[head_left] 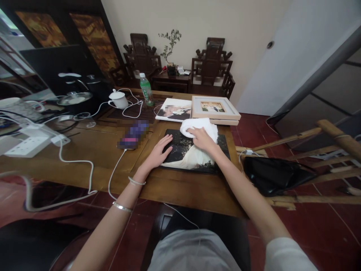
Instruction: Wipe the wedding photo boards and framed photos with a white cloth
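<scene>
A dark picture panel point(187, 157) lies flat on the wooden table point(175, 186), directly in front of the person, close to the table's right end. Its long axis runs left to right, across the line of the forearms, and a pale dress shows on its lower middle.

The right hand point(203, 139) is closed on a bunched white cloth point(201, 124), the index finger stretched out over it. The cloth sits on the far edge of the panel, right of its middle, so most of the panel's face lies to the left of this hand and on the near side of it. The right forearm crosses the panel's near right part.

The left hand point(158, 154) is empty and flat, thumb apart from the fingers, laid along the panel's left edge. It is the nearer hand to the left end and the near left corner; the right hand is nearer to the far edge and the right end.

Just beyond the cloth lie a white picture frame point(231, 107) and a white photo board point(171, 117); whether the cloth touches the frame cannot be told. To the left of the left hand rests a phone point(133, 135) on its cable.
</scene>
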`<state>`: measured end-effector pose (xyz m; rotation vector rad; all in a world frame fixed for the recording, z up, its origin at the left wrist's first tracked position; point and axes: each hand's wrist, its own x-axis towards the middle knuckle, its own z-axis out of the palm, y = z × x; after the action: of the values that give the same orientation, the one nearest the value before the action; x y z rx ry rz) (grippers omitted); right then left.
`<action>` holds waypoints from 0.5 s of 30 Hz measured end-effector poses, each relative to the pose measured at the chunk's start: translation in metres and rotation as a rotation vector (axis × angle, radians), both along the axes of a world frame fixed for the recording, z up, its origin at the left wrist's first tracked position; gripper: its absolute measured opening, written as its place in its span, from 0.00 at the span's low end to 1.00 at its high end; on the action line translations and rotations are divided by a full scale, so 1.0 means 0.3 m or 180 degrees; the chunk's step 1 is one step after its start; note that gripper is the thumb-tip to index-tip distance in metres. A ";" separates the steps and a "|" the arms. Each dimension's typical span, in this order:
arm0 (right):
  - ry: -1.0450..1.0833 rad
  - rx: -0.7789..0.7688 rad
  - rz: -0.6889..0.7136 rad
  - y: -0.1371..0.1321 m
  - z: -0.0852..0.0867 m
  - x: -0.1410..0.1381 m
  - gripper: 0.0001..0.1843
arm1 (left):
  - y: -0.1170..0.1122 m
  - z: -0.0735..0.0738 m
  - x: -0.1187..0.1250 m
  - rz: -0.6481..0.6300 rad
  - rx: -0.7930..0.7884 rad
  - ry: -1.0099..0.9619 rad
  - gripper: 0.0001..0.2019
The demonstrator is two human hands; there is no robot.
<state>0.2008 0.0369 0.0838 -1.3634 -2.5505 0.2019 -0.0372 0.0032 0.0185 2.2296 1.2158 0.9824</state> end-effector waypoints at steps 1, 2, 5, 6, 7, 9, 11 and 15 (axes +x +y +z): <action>-0.0005 0.0015 -0.0038 -0.018 -0.002 -0.005 0.35 | 0.000 0.000 0.001 0.0010 0.0002 -0.0007 0.24; -0.0021 0.0021 -0.0061 -0.048 -0.005 -0.010 0.34 | 0.001 0.001 0.001 0.0021 -0.0002 -0.0013 0.24; -0.0143 -0.0052 0.0057 -0.201 -0.020 -0.028 0.34 | 0.006 0.004 0.002 0.0018 -0.0027 -0.0021 0.24; -0.0179 -0.0116 0.0089 -0.266 -0.024 -0.035 0.35 | 0.008 0.005 0.002 0.0006 -0.0023 -0.0020 0.24; -0.0156 -0.0063 0.0083 -0.332 -0.027 -0.040 0.36 | 0.010 0.006 0.002 -0.0011 -0.0008 -0.0018 0.24; -0.0214 -0.0216 0.0370 -0.452 -0.026 -0.046 0.35 | 0.015 0.008 0.001 -0.0041 0.0031 -0.0025 0.24; -0.0212 -0.0356 0.0582 -0.531 -0.016 -0.044 0.35 | 0.017 0.008 0.001 -0.0059 0.0056 -0.0057 0.23; -0.0124 -0.0470 0.0698 -0.507 0.007 -0.023 0.35 | 0.019 0.003 0.000 -0.0068 0.0072 -0.0058 0.22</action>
<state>0.1940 -0.1152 0.0859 -1.1417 -2.7644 0.4145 -0.0372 0.0088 0.0196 2.2412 1.1763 1.0110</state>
